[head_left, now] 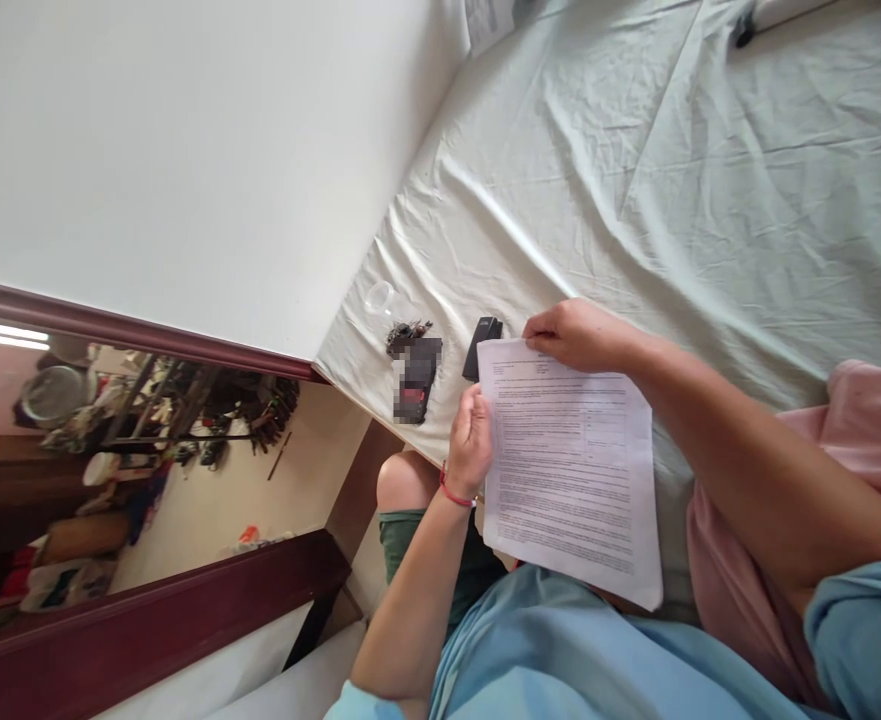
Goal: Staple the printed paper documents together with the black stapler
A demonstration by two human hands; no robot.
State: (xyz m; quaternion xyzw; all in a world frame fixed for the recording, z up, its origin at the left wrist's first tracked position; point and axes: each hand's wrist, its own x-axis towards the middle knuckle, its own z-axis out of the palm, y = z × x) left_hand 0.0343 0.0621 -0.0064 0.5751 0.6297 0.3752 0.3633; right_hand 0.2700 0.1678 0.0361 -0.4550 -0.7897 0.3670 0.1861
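A stack of white printed papers (571, 465) lies over my lap and the edge of the bed. My left hand (470, 440), with a red band at the wrist, grips the stack's left edge. My right hand (571, 335) pinches the stack's top edge. Just beyond the papers, on the pale green bedsheet (635, 180), lie a small black stapler-like object (481, 345), a dark blurred item (416, 378) with a bunch of keys (404, 333), and a small clear cap (380, 297).
A white wall (185, 150) runs along the bed's left side. A dark wood doorway (132, 335) opens onto a cluttered room with shelves. A pink pillow (867, 420) lies at my right. More paper (489, 20) rests at the bed's far end.
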